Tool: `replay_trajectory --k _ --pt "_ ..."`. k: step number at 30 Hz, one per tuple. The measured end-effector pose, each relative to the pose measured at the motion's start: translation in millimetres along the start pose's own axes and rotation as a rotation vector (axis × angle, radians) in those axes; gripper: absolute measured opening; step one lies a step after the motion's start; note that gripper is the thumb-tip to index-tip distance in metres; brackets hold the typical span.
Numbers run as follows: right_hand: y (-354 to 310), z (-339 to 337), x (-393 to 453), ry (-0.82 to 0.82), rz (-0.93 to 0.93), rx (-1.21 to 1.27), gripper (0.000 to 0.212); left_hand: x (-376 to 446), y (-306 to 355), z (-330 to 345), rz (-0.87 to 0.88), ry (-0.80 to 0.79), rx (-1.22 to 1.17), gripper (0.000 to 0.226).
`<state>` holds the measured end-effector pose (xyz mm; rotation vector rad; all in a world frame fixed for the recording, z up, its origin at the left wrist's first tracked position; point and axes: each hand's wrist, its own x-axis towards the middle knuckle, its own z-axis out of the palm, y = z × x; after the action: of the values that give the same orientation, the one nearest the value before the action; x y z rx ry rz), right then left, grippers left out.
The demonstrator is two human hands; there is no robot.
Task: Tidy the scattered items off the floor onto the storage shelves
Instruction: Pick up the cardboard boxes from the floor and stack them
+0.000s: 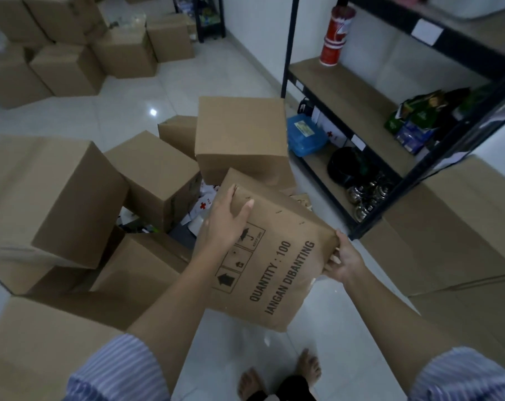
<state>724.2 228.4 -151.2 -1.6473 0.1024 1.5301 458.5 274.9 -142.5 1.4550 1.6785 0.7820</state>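
Cardboard sheet [277,256] held above floor [318,328], left hand [225,224] fingers clamped over top edge, right hand [344,261] pinching side edge, shelves [347,111] beyond fingers.

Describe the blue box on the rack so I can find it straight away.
Start at the black metal shelving rack along the right wall and drop to its lowest shelf. At that shelf's left end, beside a white red-cross carton, lies the blue plastic lidded box. It is the only blue plastic container there, with a pale label on its lid.

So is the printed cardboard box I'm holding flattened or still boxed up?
Flattened: the printed cardboard box reads as one thin sheet, gripped by left hand and right hand.
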Motion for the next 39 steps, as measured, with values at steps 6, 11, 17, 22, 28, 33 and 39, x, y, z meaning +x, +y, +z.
replay_trajectory --k 6,11,17,22,28,33,39 --pt "-30 -30 -35 0.067 -0.143 0.017 0.036 -14 73 10 0.109 0.037 0.018 0.064" --pt "-90 -67 -69 0.186 -0.364 0.009 0.041 -27 134 34 0.167 0.063 -0.041 0.053" --pt "-153 -142 -124 0.422 -0.608 -0.08 0.046 -53 203 90 0.21 0.0 -0.161 0.056" --pt "-187 -222 -171 0.606 -0.716 -0.067 0.038 -91 261 151 0.247 -0.09 -0.278 0.059" --pt "-209 -334 -246 0.808 -0.833 -0.099 0.043 -152 339 226 0.256 -0.159 -0.306 0.07" --pt "-215 -426 -292 0.972 -0.905 -0.068 0.042 -212 393 291 0.307 -0.253 -0.39 0.07" --pt "-213 -516 -325 1.088 -0.948 0.027 0.04 -275 431 361 0.283 -0.362 -0.542 0.074"
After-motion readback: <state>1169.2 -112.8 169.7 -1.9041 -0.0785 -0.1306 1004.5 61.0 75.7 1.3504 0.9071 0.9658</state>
